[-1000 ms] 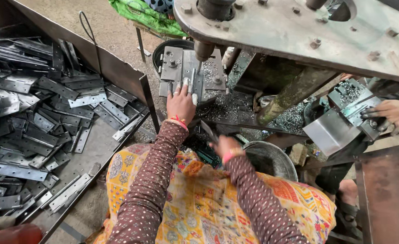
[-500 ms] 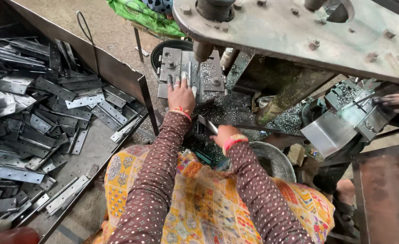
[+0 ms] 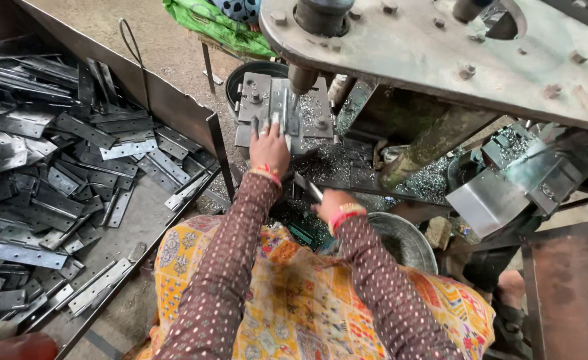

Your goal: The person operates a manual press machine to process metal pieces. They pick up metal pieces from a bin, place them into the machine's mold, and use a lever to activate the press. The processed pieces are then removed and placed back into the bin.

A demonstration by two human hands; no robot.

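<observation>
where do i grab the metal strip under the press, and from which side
Take the metal strip by its near end, coming from the front where the left hand rests. It lies flat with its far end under the press punch, so only the near end is clear.

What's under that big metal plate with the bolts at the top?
Under the big metal plate, a round punch points down at a grey block. The left hand rests there. Metal chips lie around. Further back, the plate covers everything.
</observation>
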